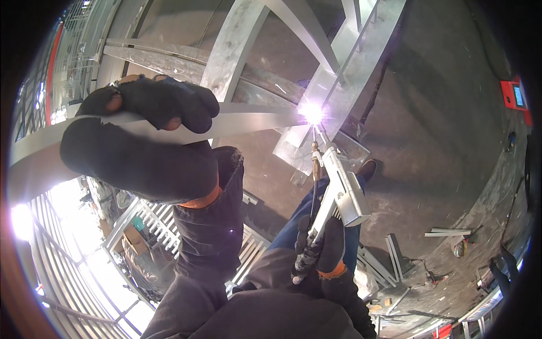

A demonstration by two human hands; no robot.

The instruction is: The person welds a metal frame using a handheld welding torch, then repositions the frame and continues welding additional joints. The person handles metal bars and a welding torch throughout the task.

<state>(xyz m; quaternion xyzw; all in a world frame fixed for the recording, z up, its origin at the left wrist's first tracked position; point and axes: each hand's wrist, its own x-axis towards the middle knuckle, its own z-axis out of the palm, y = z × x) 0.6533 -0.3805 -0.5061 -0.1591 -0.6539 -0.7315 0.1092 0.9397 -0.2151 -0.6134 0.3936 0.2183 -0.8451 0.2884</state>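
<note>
My left hand (138, 152), in a worn dark glove with holes at the fingertips, is wrapped round a flat pale metal bar (251, 120). That bar runs rightward to a wide metal beam (361, 76). Lower down, my right hand (320, 248), also in a dark glove, grips the handle of a silver welding gun (342, 186). The gun's tip points up at the place where bar and beam meet. A bright white-violet welding arc (312, 114) burns there, and its glare hides the joint itself.
Another metal beam (234, 51) and a curved bar (305, 28) belong to the frame ahead. Slatted metal panels (155, 223) stand at lower left. Cut metal lengths (447, 232) lie on the floor at right, below a red box with a screen (512, 95). My shoe (368, 169) is near the beam.
</note>
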